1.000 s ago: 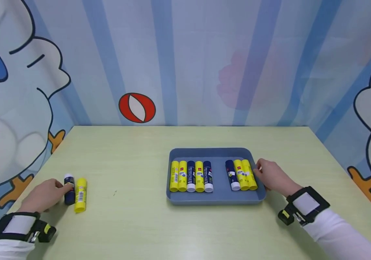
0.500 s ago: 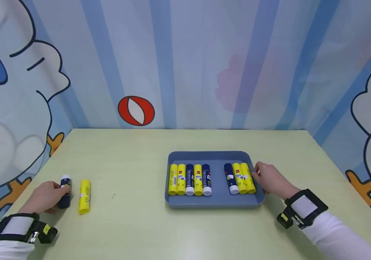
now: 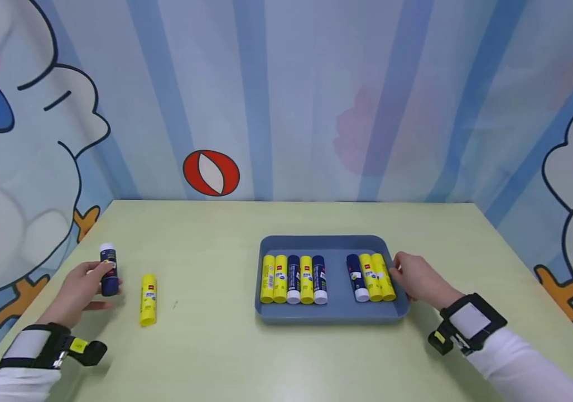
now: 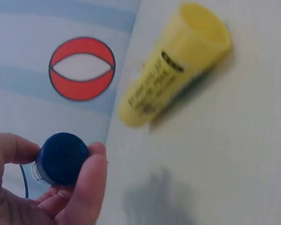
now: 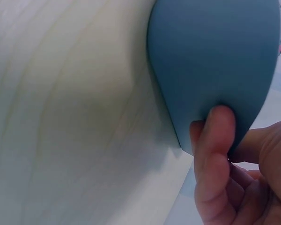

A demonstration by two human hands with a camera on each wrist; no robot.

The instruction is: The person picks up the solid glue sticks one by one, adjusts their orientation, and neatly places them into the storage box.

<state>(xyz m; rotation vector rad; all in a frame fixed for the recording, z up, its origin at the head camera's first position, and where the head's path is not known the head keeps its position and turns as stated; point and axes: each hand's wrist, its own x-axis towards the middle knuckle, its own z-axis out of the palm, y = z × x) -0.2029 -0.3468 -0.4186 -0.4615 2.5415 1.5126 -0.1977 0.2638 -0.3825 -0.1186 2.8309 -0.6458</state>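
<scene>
My left hand (image 3: 77, 290) grips a dark blue glue stick (image 3: 109, 279) with a white end, above the left part of the table. In the left wrist view, the stick's blue end (image 4: 64, 158) faces the camera between thumb and fingers. A yellow glue stick (image 3: 148, 300) lies on the table just right of that hand. My right hand (image 3: 424, 279) pinches the right wall of a blue-grey tray (image 3: 286, 317); in the right wrist view a fingertip (image 5: 222, 119) presses the tray's outer wall. Yellow and dark blue glue sticks lie side by side in the tray.
Inside the tray, several sticks form a left group (image 3: 293, 279) and three form a right group (image 3: 370, 278), with a gap between them. The pale wooden table (image 3: 206, 357) meets a printed curtain (image 3: 296, 111) at its back edge.
My left hand has lifted the dark blue glue stick and moved it forward. The yellow glue stick on the table has shifted right, away from it. My right hand stays at the tray.
</scene>
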